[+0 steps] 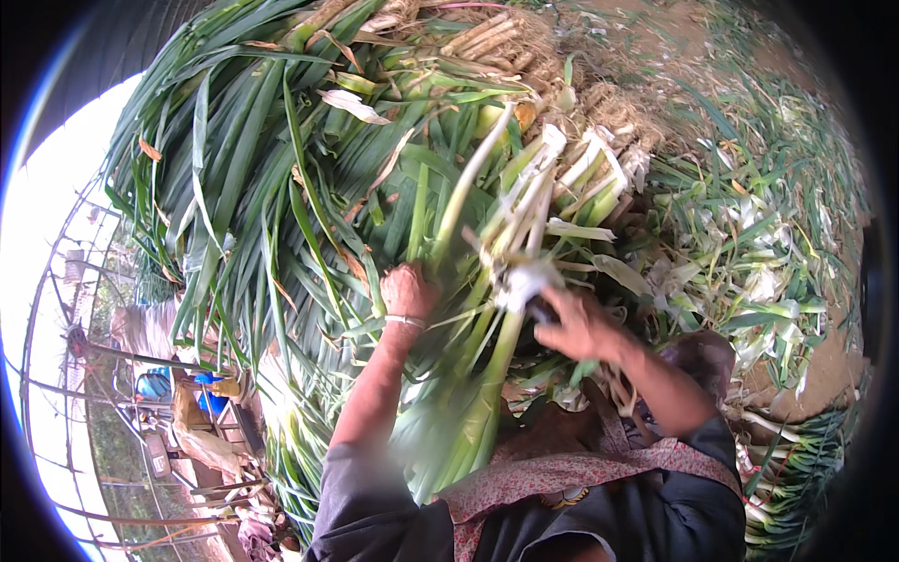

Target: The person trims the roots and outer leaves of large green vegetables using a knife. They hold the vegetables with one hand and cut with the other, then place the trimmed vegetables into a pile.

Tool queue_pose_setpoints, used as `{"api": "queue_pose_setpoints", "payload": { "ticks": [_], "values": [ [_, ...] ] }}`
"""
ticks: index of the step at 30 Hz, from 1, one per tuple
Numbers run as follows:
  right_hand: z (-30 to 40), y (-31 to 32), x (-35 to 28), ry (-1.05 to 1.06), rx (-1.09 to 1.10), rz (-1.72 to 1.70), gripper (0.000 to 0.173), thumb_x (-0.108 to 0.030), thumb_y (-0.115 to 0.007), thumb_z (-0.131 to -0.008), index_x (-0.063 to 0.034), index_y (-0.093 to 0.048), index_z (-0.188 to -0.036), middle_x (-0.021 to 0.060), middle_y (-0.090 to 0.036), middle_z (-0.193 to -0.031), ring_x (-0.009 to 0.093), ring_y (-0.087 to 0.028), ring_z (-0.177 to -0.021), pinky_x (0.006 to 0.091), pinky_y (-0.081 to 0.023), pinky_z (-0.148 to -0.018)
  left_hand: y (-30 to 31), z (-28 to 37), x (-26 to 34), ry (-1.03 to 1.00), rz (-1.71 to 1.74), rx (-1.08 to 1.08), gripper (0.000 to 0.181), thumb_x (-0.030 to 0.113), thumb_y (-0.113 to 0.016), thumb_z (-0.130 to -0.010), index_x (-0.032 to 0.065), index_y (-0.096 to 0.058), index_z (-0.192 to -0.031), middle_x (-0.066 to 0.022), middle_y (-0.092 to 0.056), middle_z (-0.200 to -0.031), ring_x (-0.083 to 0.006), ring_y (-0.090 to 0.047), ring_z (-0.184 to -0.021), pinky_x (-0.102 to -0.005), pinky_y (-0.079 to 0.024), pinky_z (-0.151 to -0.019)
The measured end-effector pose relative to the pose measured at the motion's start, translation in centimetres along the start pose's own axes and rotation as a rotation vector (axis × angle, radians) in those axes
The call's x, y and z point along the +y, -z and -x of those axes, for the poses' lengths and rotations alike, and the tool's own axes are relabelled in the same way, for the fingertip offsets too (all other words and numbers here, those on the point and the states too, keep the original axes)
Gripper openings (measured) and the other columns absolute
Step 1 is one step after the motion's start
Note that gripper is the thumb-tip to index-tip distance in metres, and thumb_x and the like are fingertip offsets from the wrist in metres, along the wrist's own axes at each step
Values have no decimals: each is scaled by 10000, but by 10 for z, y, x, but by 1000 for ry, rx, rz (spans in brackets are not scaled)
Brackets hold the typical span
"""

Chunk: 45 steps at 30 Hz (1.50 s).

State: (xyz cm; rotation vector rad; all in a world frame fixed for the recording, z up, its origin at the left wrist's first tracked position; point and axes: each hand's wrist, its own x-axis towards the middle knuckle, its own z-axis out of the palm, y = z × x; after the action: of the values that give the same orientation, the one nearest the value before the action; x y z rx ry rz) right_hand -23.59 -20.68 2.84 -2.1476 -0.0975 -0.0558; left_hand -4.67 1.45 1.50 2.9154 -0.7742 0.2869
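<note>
My left hand (409,293), with a white band at the wrist, is closed around the green part of a Welsh onion stalk (460,193). The stalk's pale end points up and away from me. To the right, my right hand (586,327) is blurred. Its fingers reach toward a blurred white piece of onion sheath (523,284), and something dark shows by the fingertips; whether they grip it is unclear. Several stripped onion stalks (537,183) lie just beyond, their white outer skins loose. Long green stalks (484,393) run from between my hands toward my lap.
A large heap of onions with green leaves (246,154) fills the far left, its roots (604,109) toward the right. Peeled skins and leaf scraps (751,260) litter the ground at right. Bundled onions (786,478) lie at lower right. A metal frame (105,400) stands at left.
</note>
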Motion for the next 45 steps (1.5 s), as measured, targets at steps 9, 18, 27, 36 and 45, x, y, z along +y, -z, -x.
{"api": "queue_pose_setpoints", "payload": {
  "ticks": [9, 18, 27, 36, 45],
  "values": [
    [-30, -15, -1, -114, -14, -75, 442, -233, -570, -743, -10, -474, -1113, 230, -585, -931, 343, -595, -831, 410, -473, -734, -21, 3, -15, 68, -102, 8, 152, 182, -555, -630, 87, -602, -740, -146, -627, -731, -332, -613, -734, -476, -432, -703],
    [-134, 11, 33, -221, 235, 26, 493, -315, -575, -750, -60, -487, -1163, 170, -627, -915, 299, -620, -822, 373, -492, -735, -11, 22, -12, 32, 37, -41, 208, 158, -570, -615, 93, -577, -812, -127, -617, -778, -324, -593, -784, -485, -421, -720],
    [-146, 39, 73, -308, 280, 46, 448, -161, -524, -773, -89, -458, -1210, 138, -619, -994, 252, -620, -797, 389, -492, -689, 6, 43, 3, -254, 112, -32, 90, 103, -550, -665, 99, -566, -754, -102, -597, -750, -303, -587, -764, -507, -433, -686],
    [5, 93, 94, -534, 471, 83, 693, -256, -546, -732, -138, -293, -1367, 222, -570, -1074, 355, -587, -893, 415, -461, -761, 53, -1, -33, -56, 409, 718, 181, -35, -513, -715, 22, -570, -877, -97, -549, -809, -244, -538, -736, -353, -453, -695],
    [129, 38, 52, -232, 333, 2, 694, -155, -583, -710, -79, -323, -1349, 253, -601, -899, 391, -598, -813, 424, -465, -756, -10, 65, 62, -225, -232, -44, 655, 365, -691, -647, 52, -480, -1182, -155, -564, -1043, -305, -539, -991, -444, -376, -870]
  ]
}}
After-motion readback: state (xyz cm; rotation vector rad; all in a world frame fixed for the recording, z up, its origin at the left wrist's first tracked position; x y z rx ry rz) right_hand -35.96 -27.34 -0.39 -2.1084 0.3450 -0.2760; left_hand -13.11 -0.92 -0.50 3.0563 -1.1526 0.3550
